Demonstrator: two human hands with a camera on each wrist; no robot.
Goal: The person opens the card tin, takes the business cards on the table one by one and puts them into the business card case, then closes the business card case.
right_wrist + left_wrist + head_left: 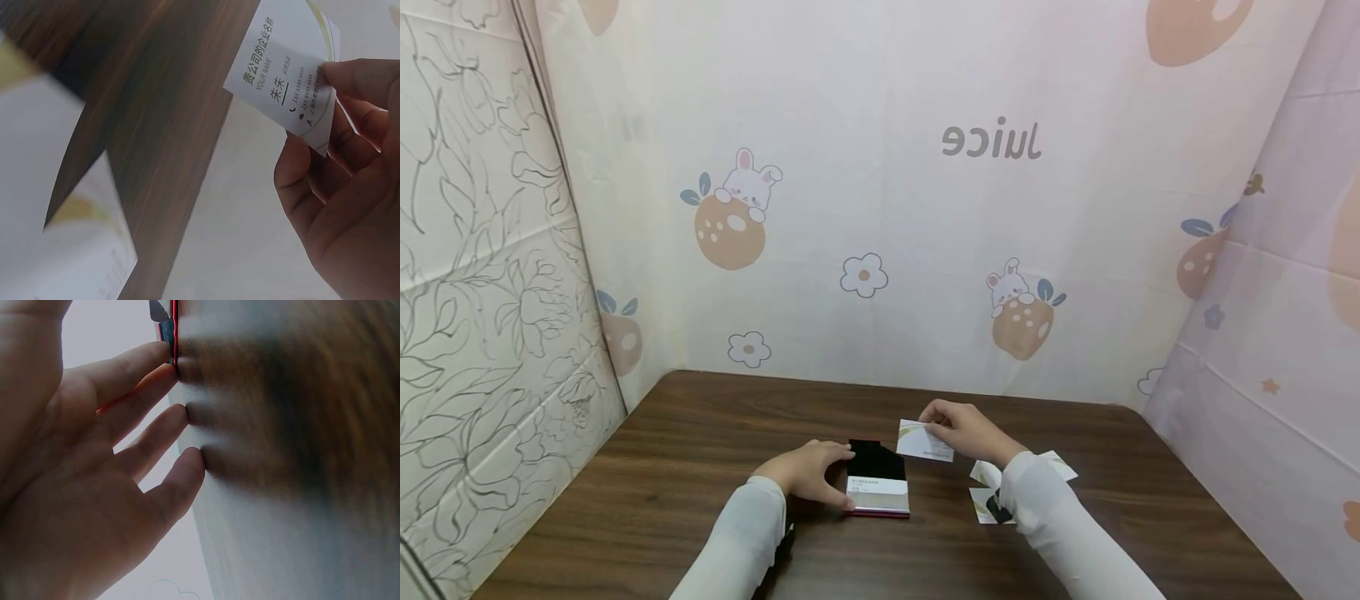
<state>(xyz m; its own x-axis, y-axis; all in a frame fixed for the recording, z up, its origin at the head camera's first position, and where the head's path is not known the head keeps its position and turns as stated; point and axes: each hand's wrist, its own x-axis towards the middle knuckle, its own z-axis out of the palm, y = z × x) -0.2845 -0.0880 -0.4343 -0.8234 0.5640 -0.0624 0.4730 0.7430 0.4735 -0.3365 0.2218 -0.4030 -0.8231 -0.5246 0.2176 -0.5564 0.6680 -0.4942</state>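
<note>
My right hand [966,427] pinches a white business card [924,442] between thumb and fingers, above the table's back half. Printed text and a gold curve show on the card [281,75] in the right wrist view. To its left lies a card case [871,460] with its black flap laid back, a silver front and a red edge. A white printed card [877,486] shows inside it. My left hand [808,473] rests at the case's left side, thumb by the near corner. Its outstretched fingers [165,431] touch the case's edge and the tabletop.
Several more business cards [983,506] lie on the brown wooden table [700,467] under and beside my right forearm, partly hidden by the sleeve. A patterned curtain [880,208] hangs behind the table.
</note>
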